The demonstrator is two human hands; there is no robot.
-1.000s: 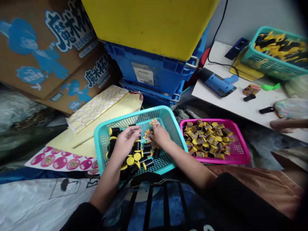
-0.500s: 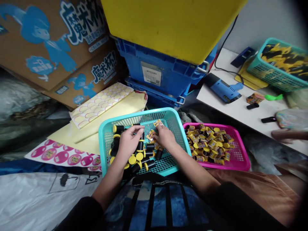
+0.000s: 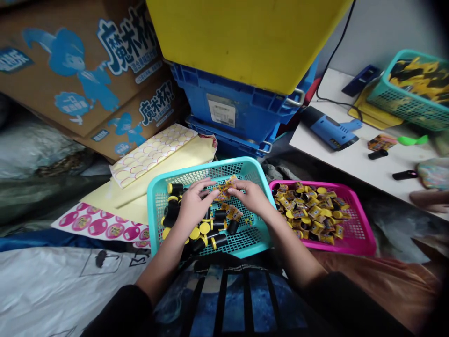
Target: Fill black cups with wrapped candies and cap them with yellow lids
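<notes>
Over the turquoise basket (image 3: 257, 175) my left hand (image 3: 196, 204) and my right hand (image 3: 253, 198) face each other. Between their fingertips they pinch an orange-and-yellow printed label (image 3: 223, 192). Black cylindrical containers with yellow caps (image 3: 219, 241) lie loose in the basket, several of them under and beside my left hand. Another printed label piece (image 3: 235, 213) rests among the containers below my right hand. My left fingers partly cover the held label's edge.
A pink basket (image 3: 365, 234) of labelled containers stands to the right. Sticker sheets (image 3: 101, 225) lie left, before cardboard boxes (image 3: 87, 117) and stacked blue crates (image 3: 242, 117). On the white table (image 3: 308, 145) are a blue heat-gun-like tool (image 3: 331, 128), another turquoise basket (image 3: 396, 93) and another person's hand (image 3: 430, 200).
My left hand has moved right to meet the label in my right hand. My right hand has turned, and both now hold the label. The view has shifted slightly.
</notes>
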